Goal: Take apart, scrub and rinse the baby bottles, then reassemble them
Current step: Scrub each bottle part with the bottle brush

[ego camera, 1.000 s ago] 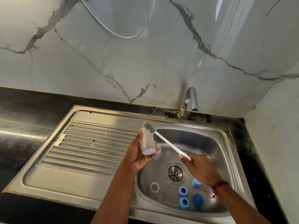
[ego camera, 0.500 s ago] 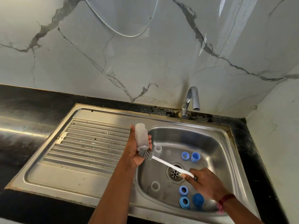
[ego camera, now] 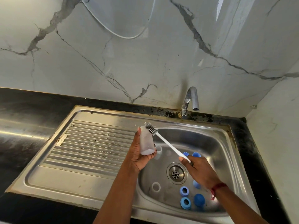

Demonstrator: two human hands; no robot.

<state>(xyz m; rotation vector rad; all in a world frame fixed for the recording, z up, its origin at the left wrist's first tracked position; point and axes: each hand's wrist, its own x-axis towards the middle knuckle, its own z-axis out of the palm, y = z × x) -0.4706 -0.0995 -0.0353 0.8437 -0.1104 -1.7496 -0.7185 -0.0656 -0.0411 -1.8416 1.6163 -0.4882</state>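
1. The left hand [ego camera: 137, 157] is wrapped round the frosted bottle body [ego camera: 146, 142], thumb up one side and fingers under the near end. It holds the bottle over the left edge of the sink basin [ego camera: 215, 143], just where the drainboard [ego camera: 90, 146] ends.
2. The right hand [ego camera: 200, 170] is closed round the tail of the white bottle brush [ego camera: 168, 143], whose bristle head touches the bottle's far end. From here I cannot tell whether the bristles sit inside the mouth or on the outside.
3. To scrub well, I'd say the bottle wants turning in the left palm while the brush runs its full length, so no strip of wall gets missed.
4. The grip on the handle sits far back. Choking up nearer the head would likely give more pressure at the rim, where film clings.
5. The tap [ego camera: 191, 101] shows no water running, and a wetted brush would probably scrub better.
6. A smooth bottle may slip, so it is safest held over the basin.
7. The blue rings [ego camera: 184, 191] and blue cap [ego camera: 199, 199] lie loose near the drain [ego camera: 176, 173]. I judge this is the scrubbing stage, with rinsing and reassembly yet to come.
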